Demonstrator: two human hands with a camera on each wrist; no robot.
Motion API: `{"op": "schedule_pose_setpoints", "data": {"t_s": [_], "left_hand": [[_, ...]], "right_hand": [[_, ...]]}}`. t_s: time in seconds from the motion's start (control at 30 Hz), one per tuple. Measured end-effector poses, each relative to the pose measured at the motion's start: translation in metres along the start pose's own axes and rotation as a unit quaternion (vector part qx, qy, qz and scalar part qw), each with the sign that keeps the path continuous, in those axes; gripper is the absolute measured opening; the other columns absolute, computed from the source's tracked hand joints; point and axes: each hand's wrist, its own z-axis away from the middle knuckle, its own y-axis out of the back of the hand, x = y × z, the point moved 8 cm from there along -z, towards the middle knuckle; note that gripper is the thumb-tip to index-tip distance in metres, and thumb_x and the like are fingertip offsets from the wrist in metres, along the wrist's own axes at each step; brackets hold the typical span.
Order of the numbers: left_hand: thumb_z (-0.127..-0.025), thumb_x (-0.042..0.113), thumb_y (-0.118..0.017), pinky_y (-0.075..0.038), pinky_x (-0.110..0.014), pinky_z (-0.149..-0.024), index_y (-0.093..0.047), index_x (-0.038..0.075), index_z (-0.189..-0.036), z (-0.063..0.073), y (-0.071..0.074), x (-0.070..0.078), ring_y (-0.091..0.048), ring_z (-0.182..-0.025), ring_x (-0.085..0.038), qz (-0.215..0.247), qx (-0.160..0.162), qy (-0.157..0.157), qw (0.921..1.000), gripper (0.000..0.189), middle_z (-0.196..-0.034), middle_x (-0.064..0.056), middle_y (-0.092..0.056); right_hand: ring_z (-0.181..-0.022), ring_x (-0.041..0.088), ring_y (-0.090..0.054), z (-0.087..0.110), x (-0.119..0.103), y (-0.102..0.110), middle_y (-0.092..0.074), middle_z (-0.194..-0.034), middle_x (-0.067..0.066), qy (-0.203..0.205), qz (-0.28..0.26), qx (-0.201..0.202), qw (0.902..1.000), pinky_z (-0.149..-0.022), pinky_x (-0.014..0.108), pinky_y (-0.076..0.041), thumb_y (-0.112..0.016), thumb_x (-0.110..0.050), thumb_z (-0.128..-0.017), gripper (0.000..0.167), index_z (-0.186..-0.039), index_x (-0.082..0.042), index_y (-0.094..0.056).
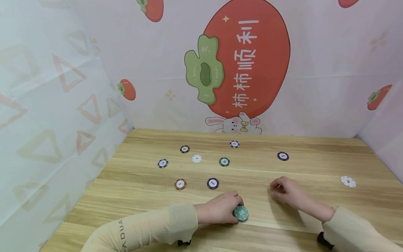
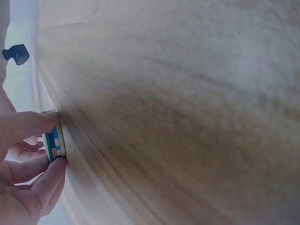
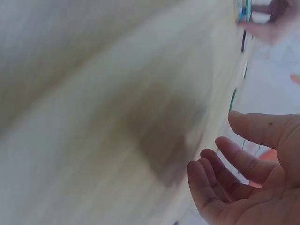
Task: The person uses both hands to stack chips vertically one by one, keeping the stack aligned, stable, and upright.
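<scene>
A short stack of poker chips [image 1: 241, 213], topped by a green chip marked 20, is at the front middle of the wooden table [image 1: 141, 196]. My left hand [image 1: 220, 209] grips this stack at its edges; in the left wrist view the thumb and fingers pinch the stack [image 2: 55, 143] close to the tabletop. To the right, my right hand [image 1: 291, 194] hovers over the table with loosely bent fingers. Nothing lies between its thumb and fingers [image 3: 248, 159] in the right wrist view. Nearest ahead of it is a purple chip [image 1: 283, 156].
Single chips lie spread about: a red chip [image 1: 180, 184], a second purple chip [image 1: 212, 183], a green chip [image 1: 224, 161], a white chip [image 1: 197, 158], a black chip [image 1: 184, 149] and two blue chips [image 1: 162, 163]. Another white chip [image 1: 348, 181] lies far right. A printed cloth wall [image 1: 157, 105] stands behind.
</scene>
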Motion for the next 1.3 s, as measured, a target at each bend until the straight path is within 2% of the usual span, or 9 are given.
{"op": "schedule_pose_setpoints", "data": {"t_s": [0.23, 0.43, 0.63, 0.9, 1.3], "left_hand": [[-0.070, 0.019, -0.078, -0.039, -0.010, -0.070, -0.062, 0.009, -0.102, 0.000, 0.000, -0.001, -0.047, -0.077, 0.000, -0.003, 0.002, -0.001, 1.0000, 0.037, -0.089, 0.006, -0.050], [-0.071, 0.021, -0.077, -0.039, -0.010, -0.070, -0.062, 0.010, -0.102, 0.001, 0.000, -0.001, -0.047, -0.077, 0.000, -0.007, 0.004, -0.001, 1.0000, 0.037, -0.089, 0.007, -0.050], [-0.071, 0.020, -0.077, -0.039, -0.010, -0.070, -0.062, 0.009, -0.102, 0.001, -0.001, -0.001, -0.047, -0.077, 0.000, 0.000, 0.003, -0.004, 1.0000, 0.036, -0.088, 0.007, -0.050], [-0.071, 0.021, -0.078, -0.039, -0.010, -0.070, -0.062, 0.010, -0.102, 0.002, -0.001, -0.001, -0.047, -0.077, 0.001, -0.002, 0.004, -0.004, 1.0000, 0.037, -0.089, 0.007, -0.050], [-0.071, 0.020, -0.077, -0.039, -0.010, -0.071, -0.062, 0.009, -0.102, 0.002, -0.002, -0.002, -0.047, -0.078, 0.000, 0.001, 0.002, 0.002, 1.0000, 0.036, -0.088, 0.007, -0.049]], "right_hand": [[-0.075, 0.020, -0.057, 0.001, 0.018, 0.018, -0.059, -0.084, 0.004, 0.023, 0.091, 0.043, 0.9947, -0.066, 0.033, -0.049, -0.072, -0.007, -0.074, 0.019, -0.089, 0.001, -0.063], [-0.081, 0.028, -0.058, 0.001, 0.028, 0.031, -0.059, -0.088, 0.011, 0.037, 0.130, 0.032, 0.9903, -0.070, 0.043, -0.049, -0.071, -0.006, -0.074, 0.021, -0.091, 0.004, -0.062], [-0.083, 0.034, -0.059, 0.001, 0.043, 0.041, -0.060, -0.089, 0.017, 0.036, 0.175, 0.027, 0.9835, -0.073, 0.047, -0.049, -0.071, -0.006, -0.073, 0.023, -0.090, 0.006, -0.062], [-0.083, 0.037, -0.059, 0.003, 0.070, 0.053, -0.060, -0.088, 0.019, 0.005, 0.193, 0.002, 0.9812, -0.072, 0.049, -0.048, -0.069, -0.007, -0.074, 0.024, -0.091, 0.008, -0.061], [-0.084, 0.043, -0.057, 0.010, 0.104, 0.076, -0.059, -0.088, 0.026, -0.029, 0.196, -0.009, 0.9802, -0.072, 0.051, -0.046, -0.066, -0.006, -0.077, 0.022, -0.090, 0.011, -0.060]]}}
